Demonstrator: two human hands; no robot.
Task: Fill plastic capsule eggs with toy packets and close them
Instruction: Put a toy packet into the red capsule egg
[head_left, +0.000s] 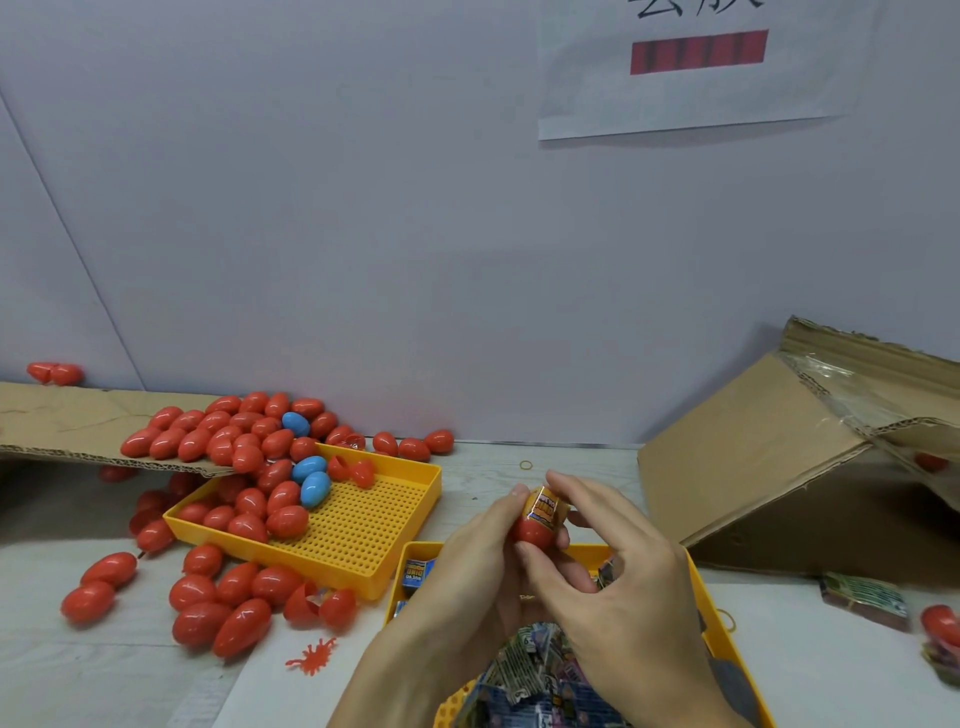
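Head view: your left hand (470, 564) is curled round a red egg half (535, 535), fingers wrapped behind it & thumb up along its left side, holding it above the near yellow tray (724, 631). An orange toy packet (545, 506) sticks up out of that half, only partly in. Your right hand (631, 582) comes over from the right w/ fingers bent, fingertips (558, 480) pinching the packet's top edge. Near tray under your wrists holds a heap of more packets (540, 680). Further left, a 2nd yellow tray (410, 480) w/ a perforated floor carries red eggs (270, 512) plus two blue eggs (311, 480). More red eggs are piled on a cardboard sheet (67, 421) behind it, a 3rd blue one among them, and others lie loose on the table (493, 462) at left. Tipped cardboard box (769, 447) sits at right, well apart from your hands.
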